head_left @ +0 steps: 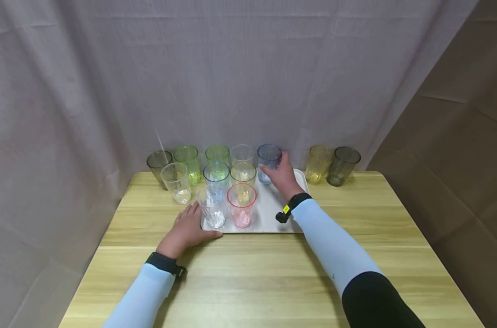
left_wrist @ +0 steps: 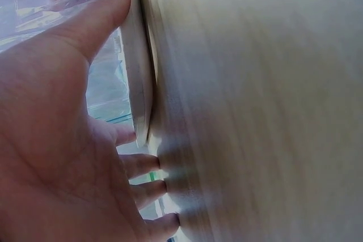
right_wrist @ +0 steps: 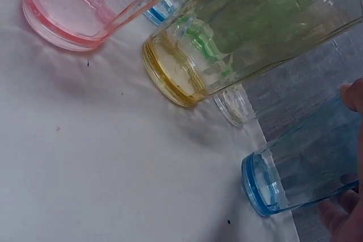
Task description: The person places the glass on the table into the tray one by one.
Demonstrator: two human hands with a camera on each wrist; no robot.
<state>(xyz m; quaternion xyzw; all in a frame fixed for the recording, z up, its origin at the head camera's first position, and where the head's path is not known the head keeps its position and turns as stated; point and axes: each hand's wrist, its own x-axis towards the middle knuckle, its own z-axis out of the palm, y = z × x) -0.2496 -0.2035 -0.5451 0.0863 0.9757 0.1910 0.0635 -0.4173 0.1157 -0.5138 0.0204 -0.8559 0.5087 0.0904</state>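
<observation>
My right hand grips a blue glass by its side at the back of a white tray. In the right wrist view the blue base of that glass is close to the tray's far edge; I cannot tell if it touches. Around the tray's front left corner lies my left hand, its thumb along the front edge and its other fingers spread at the side. Nearest to it on the tray are a clear glass and a pink glass. Behind these stand a second blue glass and a yellow glass.
Farther back on the tray are a green glass and a clear glass. Left of the tray stand a grey glass, another green glass and another clear glass. An amber glass and a dark glass stand to the right.
</observation>
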